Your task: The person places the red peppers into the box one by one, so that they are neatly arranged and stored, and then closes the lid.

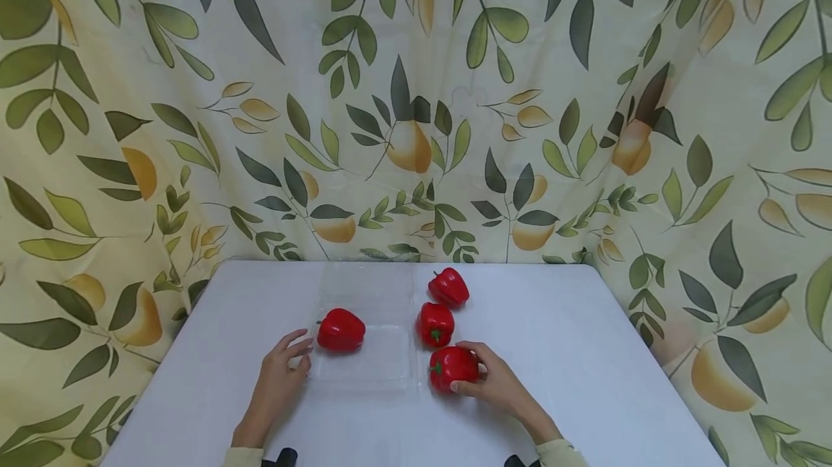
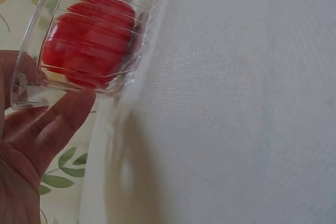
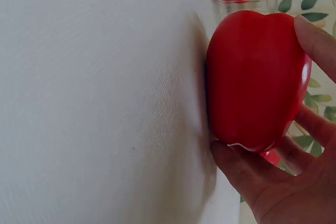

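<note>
A clear plastic clamshell container (image 1: 383,360) lies on the table with its lid spread toward the back. One red bell pepper (image 1: 341,330) sits in its left part. My left hand (image 1: 282,379) holds the container's left edge, its thumb (image 2: 79,106) against the outer wall and other fingers behind the rim. To the right of the container, my right hand (image 1: 494,380) grips the nearest bell pepper (image 3: 257,80), thumb on one side and fingers on the other. That pepper appears to rest on the table, its green stem facing left.
Two more red bell peppers stand beyond the gripped one, a middle pepper (image 1: 435,324) and a far pepper (image 1: 449,288), both right of the container. The white table (image 1: 552,323) ends at a leaf-patterned curtain (image 1: 416,128) behind.
</note>
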Demonstrator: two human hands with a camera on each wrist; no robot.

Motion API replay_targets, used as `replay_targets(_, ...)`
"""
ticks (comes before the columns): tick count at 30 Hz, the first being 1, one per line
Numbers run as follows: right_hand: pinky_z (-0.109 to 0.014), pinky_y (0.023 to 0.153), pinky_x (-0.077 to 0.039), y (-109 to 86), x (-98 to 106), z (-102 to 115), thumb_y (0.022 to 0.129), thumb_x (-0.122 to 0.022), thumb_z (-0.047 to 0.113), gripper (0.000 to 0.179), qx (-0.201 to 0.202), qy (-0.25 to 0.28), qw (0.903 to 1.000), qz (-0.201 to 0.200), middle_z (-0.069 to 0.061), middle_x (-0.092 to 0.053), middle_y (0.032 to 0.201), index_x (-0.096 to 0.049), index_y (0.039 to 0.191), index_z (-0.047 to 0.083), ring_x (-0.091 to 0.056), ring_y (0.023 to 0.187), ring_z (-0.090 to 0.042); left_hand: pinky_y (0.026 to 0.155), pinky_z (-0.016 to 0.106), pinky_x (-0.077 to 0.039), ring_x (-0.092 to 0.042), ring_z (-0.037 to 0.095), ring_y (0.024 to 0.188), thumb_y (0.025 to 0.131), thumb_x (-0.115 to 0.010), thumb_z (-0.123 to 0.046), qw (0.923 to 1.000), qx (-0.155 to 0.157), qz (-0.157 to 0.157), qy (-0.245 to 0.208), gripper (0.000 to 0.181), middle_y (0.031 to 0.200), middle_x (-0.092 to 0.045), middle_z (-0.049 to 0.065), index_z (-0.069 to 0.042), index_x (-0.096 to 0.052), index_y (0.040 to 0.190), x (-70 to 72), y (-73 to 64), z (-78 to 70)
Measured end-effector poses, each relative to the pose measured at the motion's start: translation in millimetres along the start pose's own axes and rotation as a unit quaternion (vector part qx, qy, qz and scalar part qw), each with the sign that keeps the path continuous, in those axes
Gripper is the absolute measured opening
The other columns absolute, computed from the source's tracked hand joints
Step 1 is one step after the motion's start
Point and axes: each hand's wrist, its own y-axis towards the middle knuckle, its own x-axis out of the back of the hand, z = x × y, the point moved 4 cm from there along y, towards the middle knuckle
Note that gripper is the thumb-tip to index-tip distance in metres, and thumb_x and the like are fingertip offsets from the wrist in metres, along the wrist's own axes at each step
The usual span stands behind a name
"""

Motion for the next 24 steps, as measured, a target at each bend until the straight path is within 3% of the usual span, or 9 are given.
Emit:
replay_targets(11, -0.042, 0.082, -0.062, -2.8, 3, 3, 0.061, -0.09, 0.045, 0.086, -0.016, -0.011, 0.9995, -0.027, -0.006, -0.056, 0.133, -0.053, 0.135, 0.02, -0.053, 0.123, -0.029, 0.076, 0.028, -0.061, -0.069, 0.029, 0.107, 0.087, -0.065, -0.003, 1.0, 0.007, 0.002, -0.004, 0.029, 0.136, -0.06, 0.012, -0.002, -0.071, 0.116, 1.9, 1.5, -3.8)
replay_targets(20, -0.046, 0.089, -0.059, -4.6, 16, 7, 0.063, -0.09, 0.042, 0.084, -0.024, -0.004, 0.9975, -0.066, -0.004, -0.057, 0.133, -0.053, 0.135, 0.021, -0.053, 0.124, -0.028, 0.072, 0.018, -0.059, -0.07, 0.028, 0.107, 0.088, -0.064, -0.002, 0.9999, 0.003, 0.002, -0.01, 0.03, 0.136, -0.06, 0.011, -0.002, -0.071, 0.117, 0.1, 0.7, -4.9)
replay_targets(24, -0.045, 0.09, -0.059, -5.9, 18, 9, 0.063, -0.089, 0.043, 0.084, -0.026, -0.004, 0.9968, -0.075, -0.003, -0.057, 0.134, -0.053, 0.136, 0.022, -0.053, 0.124, -0.027, 0.072, 0.019, -0.06, -0.07, 0.029, 0.107, 0.087, -0.063, -0.002, 0.9999, 0.008, 0.006, -0.004, 0.03, 0.137, -0.059, 0.011, -0.002, -0.071, 0.117, 0.3, 0.1, -3.2)
